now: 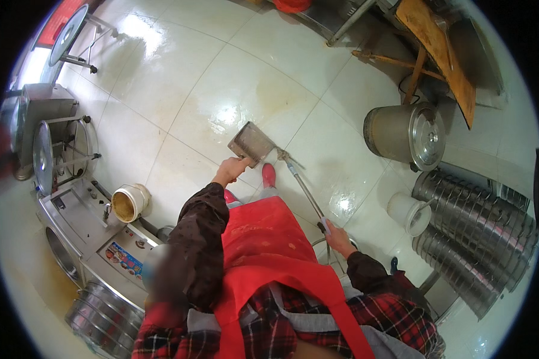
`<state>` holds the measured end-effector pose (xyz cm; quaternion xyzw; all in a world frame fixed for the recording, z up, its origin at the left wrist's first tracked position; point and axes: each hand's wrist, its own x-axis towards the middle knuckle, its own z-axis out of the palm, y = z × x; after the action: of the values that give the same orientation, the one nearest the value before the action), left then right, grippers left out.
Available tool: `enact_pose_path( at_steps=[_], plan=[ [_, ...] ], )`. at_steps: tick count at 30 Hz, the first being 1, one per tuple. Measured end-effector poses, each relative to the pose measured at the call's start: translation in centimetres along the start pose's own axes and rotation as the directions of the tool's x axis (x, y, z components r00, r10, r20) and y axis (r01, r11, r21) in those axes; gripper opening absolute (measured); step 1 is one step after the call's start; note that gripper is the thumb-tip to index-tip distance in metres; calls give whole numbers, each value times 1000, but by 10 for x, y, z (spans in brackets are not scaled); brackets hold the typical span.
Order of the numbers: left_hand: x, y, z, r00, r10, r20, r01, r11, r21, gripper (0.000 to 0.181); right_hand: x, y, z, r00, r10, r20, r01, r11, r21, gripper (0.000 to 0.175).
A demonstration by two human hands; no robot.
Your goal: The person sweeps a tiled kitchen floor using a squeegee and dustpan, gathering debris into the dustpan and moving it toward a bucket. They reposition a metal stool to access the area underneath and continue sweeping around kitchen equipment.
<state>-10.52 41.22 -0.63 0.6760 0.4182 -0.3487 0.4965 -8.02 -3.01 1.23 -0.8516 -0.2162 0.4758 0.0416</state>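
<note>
My left hand (234, 171) is closed at the near edge of a square, shallow metal dustpan (254, 140), whose handle is mostly hidden by my fingers. The pan tilts above the wet floor, dirty and brownish inside. In my right hand (339, 240) is the grip of a long metal pole (306, 189). At the pole's far end a dark, ragged cleaning head (283, 155) sits just beside the pan's right corner; whether it is a mop or a brush I cannot tell. My pink boot (268, 176) stands below the pan, near a red apron (269, 233).
Wet pale floor tiles (197, 80) spread ahead. On the right stand a lidded metal pot (390, 134), a white bucket (401, 208) and stacked steel steamer-like cylinders (471, 224). At left are a white bucket (126, 204), a steel cooking unit (83, 213) and a wheeled stand (44, 155).
</note>
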Motion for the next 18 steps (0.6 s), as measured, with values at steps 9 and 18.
enact_pose_path(
  at_steps=[9,18],
  plan=[
    [-9,-34,-3,991,-93,-101,66,968,-241,46,128,34,-82,916,-110,-385,74,991,-107,60],
    [-5,-39,-14,988,-103,-118,73,970,-233,47,277,8,-158,946,-20,-323,24,1000,9,46]
  ],
)
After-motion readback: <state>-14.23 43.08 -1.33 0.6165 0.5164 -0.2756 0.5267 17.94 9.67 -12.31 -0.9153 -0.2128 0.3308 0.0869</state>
